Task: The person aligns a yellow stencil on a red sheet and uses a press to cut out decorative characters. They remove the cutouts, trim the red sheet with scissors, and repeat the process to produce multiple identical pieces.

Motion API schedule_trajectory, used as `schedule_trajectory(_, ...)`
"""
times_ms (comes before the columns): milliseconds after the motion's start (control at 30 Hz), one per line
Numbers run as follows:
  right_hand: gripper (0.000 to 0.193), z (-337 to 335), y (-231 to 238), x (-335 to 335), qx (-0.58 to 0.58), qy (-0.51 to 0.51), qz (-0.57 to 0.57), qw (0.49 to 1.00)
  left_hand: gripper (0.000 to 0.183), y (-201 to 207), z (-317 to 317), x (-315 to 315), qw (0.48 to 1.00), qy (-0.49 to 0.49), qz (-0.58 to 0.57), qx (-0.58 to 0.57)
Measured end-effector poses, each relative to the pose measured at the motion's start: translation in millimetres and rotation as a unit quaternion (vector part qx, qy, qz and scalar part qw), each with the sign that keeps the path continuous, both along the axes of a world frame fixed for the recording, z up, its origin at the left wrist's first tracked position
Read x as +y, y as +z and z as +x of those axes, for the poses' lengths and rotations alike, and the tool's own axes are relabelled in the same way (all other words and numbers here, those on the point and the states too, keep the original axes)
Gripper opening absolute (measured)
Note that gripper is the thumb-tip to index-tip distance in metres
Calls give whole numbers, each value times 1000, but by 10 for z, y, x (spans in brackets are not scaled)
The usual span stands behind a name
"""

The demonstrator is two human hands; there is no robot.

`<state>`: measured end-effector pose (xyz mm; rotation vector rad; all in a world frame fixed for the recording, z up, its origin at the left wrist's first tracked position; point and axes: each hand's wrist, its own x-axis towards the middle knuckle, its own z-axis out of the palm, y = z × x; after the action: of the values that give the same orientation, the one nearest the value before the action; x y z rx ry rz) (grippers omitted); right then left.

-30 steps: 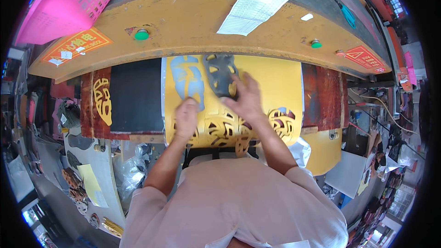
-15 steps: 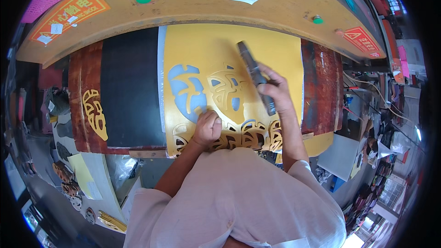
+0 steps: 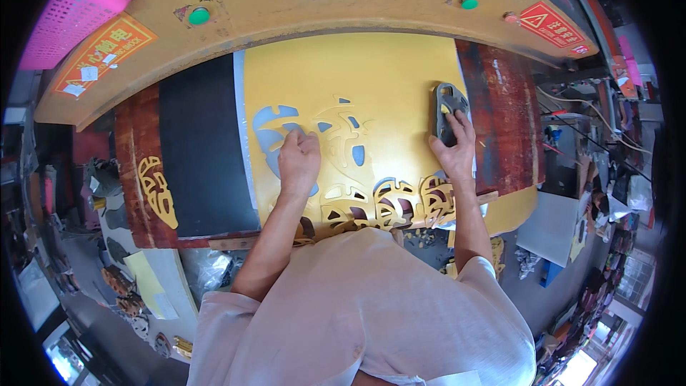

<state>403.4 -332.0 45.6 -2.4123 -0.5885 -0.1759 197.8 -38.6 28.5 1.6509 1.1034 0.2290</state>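
A dark, foot-shaped cutting die (image 3: pixel 444 93) lies near the right edge of the yellow sheet (image 3: pixel 357 64), turned so its hollow interior shows. My right hand (image 3: pixel 457 146) grips its near end, thumb on the left side and fingers over the right. My left hand (image 3: pixel 299 161) is closed over a sole-shaped opening (image 3: pixel 275 120) in the sheet, where blue-grey shows through. Its fingertips are bunched together; whatever they pinch is hidden. Between the hands is a cut outline (image 3: pixel 343 136) with small openings. Yellow cut-out scraps (image 3: pixel 396 200) line the sheet's near edge.
A yellow machine beam (image 3: pixel 321 14) with green buttons spans the far side. Left of the sheet are a black panel (image 3: pixel 204 150) and a loose yellow cut piece (image 3: pixel 157 193). A pink basket (image 3: pixel 78 21) stands far left. Worn red-brown board (image 3: pixel 507 121) lies to the right.
The cutting die has moved right and been turned from a tilted, edge-on position to show its hollow side. My left hand has shifted left and farther away, over the opening. The view has shifted slightly.
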Motion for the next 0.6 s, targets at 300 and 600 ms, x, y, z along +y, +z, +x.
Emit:
schedule_trajectory(300, 42, -302, 84, 1157, 148, 210, 110, 960, 38, 219, 320, 582, 949, 61, -308, 34)
schedule_trajectory(600, 59, -531, -50, 2005, 140, 280, 48, 949, 28, -55, 114, 639, 734, 58, -619, -272)
